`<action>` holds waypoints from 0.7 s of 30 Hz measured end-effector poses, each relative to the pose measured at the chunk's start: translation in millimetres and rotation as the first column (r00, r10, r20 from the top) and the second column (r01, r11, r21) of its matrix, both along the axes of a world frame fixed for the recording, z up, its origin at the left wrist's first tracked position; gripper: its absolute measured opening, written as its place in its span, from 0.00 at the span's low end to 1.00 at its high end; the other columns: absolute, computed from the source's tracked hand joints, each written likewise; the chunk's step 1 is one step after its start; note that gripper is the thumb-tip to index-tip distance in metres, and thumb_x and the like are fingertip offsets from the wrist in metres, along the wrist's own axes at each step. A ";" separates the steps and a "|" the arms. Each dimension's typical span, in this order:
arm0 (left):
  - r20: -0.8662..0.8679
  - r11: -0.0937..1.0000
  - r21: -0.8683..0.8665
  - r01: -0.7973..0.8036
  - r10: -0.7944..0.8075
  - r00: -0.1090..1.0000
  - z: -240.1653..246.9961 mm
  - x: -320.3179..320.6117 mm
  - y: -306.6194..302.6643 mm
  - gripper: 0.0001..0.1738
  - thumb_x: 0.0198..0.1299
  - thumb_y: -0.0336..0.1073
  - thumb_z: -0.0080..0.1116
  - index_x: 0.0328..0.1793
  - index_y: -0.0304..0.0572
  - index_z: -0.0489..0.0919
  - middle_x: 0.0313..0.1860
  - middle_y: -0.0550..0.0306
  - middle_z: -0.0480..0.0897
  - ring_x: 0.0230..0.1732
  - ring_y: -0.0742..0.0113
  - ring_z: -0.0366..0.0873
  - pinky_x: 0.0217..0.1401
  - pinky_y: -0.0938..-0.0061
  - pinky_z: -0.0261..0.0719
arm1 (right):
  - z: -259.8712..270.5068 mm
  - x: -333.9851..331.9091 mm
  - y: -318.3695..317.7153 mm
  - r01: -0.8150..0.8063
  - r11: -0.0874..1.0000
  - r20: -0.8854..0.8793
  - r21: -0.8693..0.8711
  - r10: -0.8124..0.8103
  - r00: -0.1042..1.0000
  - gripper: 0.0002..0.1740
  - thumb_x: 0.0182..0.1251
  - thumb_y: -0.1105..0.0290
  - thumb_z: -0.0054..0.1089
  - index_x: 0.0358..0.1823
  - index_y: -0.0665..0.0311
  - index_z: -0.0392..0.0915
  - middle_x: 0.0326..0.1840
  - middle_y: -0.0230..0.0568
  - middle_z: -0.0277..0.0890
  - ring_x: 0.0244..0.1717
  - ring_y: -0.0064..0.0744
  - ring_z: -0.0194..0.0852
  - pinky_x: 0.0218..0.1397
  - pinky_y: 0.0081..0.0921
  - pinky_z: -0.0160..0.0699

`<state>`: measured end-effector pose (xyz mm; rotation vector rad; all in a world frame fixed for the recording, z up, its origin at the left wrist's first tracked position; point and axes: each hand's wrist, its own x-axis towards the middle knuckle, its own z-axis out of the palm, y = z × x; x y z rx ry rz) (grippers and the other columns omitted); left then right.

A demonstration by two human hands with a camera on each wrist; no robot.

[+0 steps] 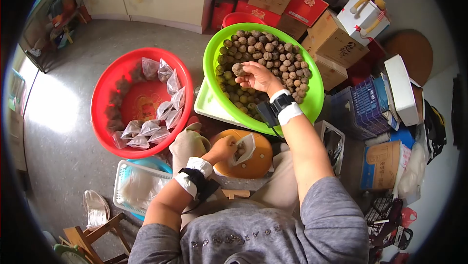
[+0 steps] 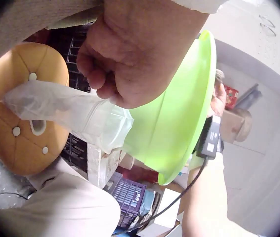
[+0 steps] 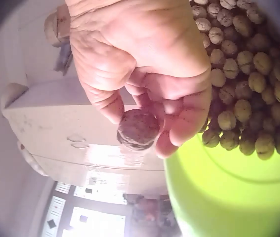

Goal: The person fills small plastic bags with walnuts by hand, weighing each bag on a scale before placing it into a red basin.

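Observation:
My right hand [image 1: 262,79] pinches a brown walnut [image 3: 138,129] between thumb and fingers, above the lime-green basin [image 3: 219,192]. A large heap of walnuts [image 1: 263,45] fills much of that basin. Low in front of the body, my left hand [image 1: 223,148] grips a clear plastic bag [image 2: 75,106] by its upper part, fingers curled into the film. Its mouth gapes open, and brownish contents show inside in the head view. Beneath the bag is an orange cushioned stool [image 1: 253,167] with pale buttons, between the person's knees.
To the left, a red basin [image 1: 97,103] holds several filled clear bags [image 1: 151,130] around its inner edge. A white plastic basket [image 1: 119,188] with clear bags sits nearer the body. Cardboard boxes [image 1: 336,37] and a purple crate [image 1: 358,110] crowd the right side.

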<state>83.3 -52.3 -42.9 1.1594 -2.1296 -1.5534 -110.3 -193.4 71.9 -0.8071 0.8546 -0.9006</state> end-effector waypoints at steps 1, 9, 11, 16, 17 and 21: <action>-0.008 1.000 0.004 -0.006 0.006 1.000 0.2 0.0 0.2 0.12 0.44 0.35 0.48 0.34 0.34 0.71 0.30 0.41 0.76 0.36 0.48 0.73 0.38 0.65 0.69 | 12.5 0.6 14.9 -0.011 1.000 0.045 -0.015 0.012 0.999 0.12 0.56 0.66 0.46 0.39 0.66 0.67 0.31 0.41 0.71 0.31 0.33 0.73 0.31 0.25 0.74; -0.131 0.991 -0.089 -0.102 0.090 0.987 -10.3 -0.2 1.0 0.10 0.44 0.33 0.52 0.32 0.34 0.72 0.25 0.49 0.74 0.28 0.61 0.73 0.33 0.73 0.70 | 22.1 11.2 136.5 -0.015 0.999 0.240 -0.050 0.027 0.970 0.19 0.55 0.67 0.47 0.47 0.67 0.63 0.40 0.44 0.70 0.38 0.35 0.73 0.37 0.28 0.75; -0.135 0.991 -0.019 -0.134 0.130 0.982 -8.6 1.1 3.6 0.09 0.45 0.33 0.52 0.31 0.34 0.71 0.23 0.52 0.74 0.26 0.67 0.71 0.31 0.75 0.69 | 11.5 19.3 162.8 0.013 1.000 0.039 -0.012 -0.013 0.999 0.18 0.53 0.68 0.50 0.46 0.66 0.64 0.39 0.42 0.70 0.38 0.32 0.72 0.36 0.24 0.75; -0.098 0.991 -0.014 -0.136 0.134 0.986 -10.8 1.2 4.0 0.09 0.47 0.34 0.52 0.30 0.35 0.70 0.19 0.57 0.71 0.22 0.76 0.66 0.24 0.79 0.67 | -28.0 40.9 200.3 -0.261 0.912 -0.786 -0.317 -0.098 0.611 0.17 0.49 0.71 0.51 0.42 0.68 0.67 0.33 0.40 0.71 0.34 0.30 0.72 0.34 0.24 0.71; -0.124 0.990 -0.017 -0.142 0.138 0.983 -12.8 0.9 3.8 0.09 0.47 0.34 0.52 0.30 0.35 0.70 0.19 0.58 0.71 0.21 0.76 0.66 0.23 0.79 0.66 | -36.7 46.0 206.3 -0.293 0.880 -0.869 -0.374 -0.222 0.443 0.17 0.47 0.72 0.50 0.41 0.68 0.68 0.30 0.46 0.72 0.33 0.36 0.72 0.35 0.27 0.70; -0.110 0.991 -0.039 -0.130 0.125 0.986 -13.9 0.1 3.3 0.08 0.47 0.33 0.51 0.30 0.35 0.70 0.19 0.58 0.71 0.21 0.76 0.67 0.23 0.80 0.66 | -58.8 56.2 210.3 -0.299 0.909 -0.953 -0.292 -0.249 0.174 0.11 0.47 0.67 0.50 0.28 0.68 0.68 0.24 0.52 0.71 0.30 0.51 0.69 0.32 0.36 0.68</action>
